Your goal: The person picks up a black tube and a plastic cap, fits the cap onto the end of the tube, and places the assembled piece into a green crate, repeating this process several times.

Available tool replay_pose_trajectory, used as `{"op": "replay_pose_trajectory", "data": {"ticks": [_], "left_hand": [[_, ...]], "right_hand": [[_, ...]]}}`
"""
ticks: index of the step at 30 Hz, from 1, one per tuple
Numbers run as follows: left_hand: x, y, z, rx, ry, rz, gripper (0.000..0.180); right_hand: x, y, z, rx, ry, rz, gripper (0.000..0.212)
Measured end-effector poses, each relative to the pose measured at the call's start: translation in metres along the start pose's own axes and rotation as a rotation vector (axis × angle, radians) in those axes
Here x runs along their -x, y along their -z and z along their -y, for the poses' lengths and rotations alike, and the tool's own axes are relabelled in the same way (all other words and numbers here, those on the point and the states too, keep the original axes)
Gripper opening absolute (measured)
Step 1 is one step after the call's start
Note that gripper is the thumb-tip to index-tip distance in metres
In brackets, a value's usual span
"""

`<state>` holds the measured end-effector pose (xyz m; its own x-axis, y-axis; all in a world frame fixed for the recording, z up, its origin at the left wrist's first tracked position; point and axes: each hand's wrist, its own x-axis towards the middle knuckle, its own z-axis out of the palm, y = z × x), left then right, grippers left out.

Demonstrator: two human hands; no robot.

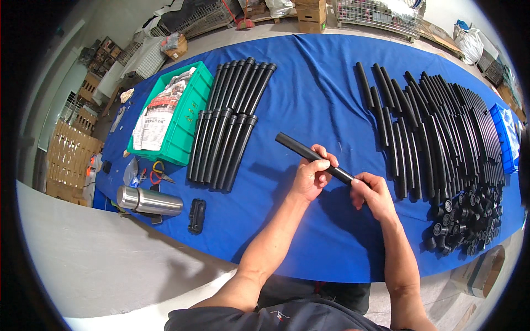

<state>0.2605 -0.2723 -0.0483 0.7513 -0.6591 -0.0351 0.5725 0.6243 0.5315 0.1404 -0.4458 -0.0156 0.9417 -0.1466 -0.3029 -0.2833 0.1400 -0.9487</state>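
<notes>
A straight black tube [292, 144] is held slanting above the blue-covered table, its far end up to the left. My left hand [313, 175] is closed round its middle, thumb on top. At the tube's lower right end, the fingers of my right hand [373, 193] are closed on it; whether a cap is under them is hidden. To the right lie many loose black tubes [436, 132] in rows. Small round black caps [464, 223] are heaped in front of them. Left of my hands, capped black tubes [223, 149] lie side by side in two rows.
A green crate [190, 110] with printed paper stands at the left. Near it are scissors [160, 174], a steel flask [150, 201] and a black case [196, 216]. A blue bin [503, 135] sits at the right edge. Wire cages [378, 19] and boxes stand beyond the table.
</notes>
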Motion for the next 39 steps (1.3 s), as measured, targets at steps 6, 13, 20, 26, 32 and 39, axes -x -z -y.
{"op": "replay_pose_trajectory", "data": {"ticks": [6,13,20,26,32,39], "left_hand": [[-0.001,0.0,0.001,0.017,-0.013,0.009,0.022],[0.001,-0.001,-0.001,0.017,-0.054,0.081,0.023],[0.011,-0.018,-0.009,-0.141,-0.1,0.015,0.022],[0.037,-0.02,-0.068,-0.691,-0.918,-0.605,0.021],[0.063,-0.063,-0.077,-2.211,-0.801,0.33,0.044],[0.053,-0.034,-0.095,-2.232,-0.505,0.495,0.032]], "right_hand": [[-0.001,-0.006,-0.002,0.037,0.078,-0.021,0.024],[0.002,-0.004,0.003,-0.04,0.026,0.017,0.028],[-0.003,0.005,-0.004,-0.174,0.145,0.006,0.026],[0.0,0.013,0.005,-0.139,0.166,0.023,0.023],[0.002,0.008,0.001,-0.103,0.137,0.096,0.021],[0.008,-0.001,0.013,-0.124,0.148,0.076,0.059]]}}
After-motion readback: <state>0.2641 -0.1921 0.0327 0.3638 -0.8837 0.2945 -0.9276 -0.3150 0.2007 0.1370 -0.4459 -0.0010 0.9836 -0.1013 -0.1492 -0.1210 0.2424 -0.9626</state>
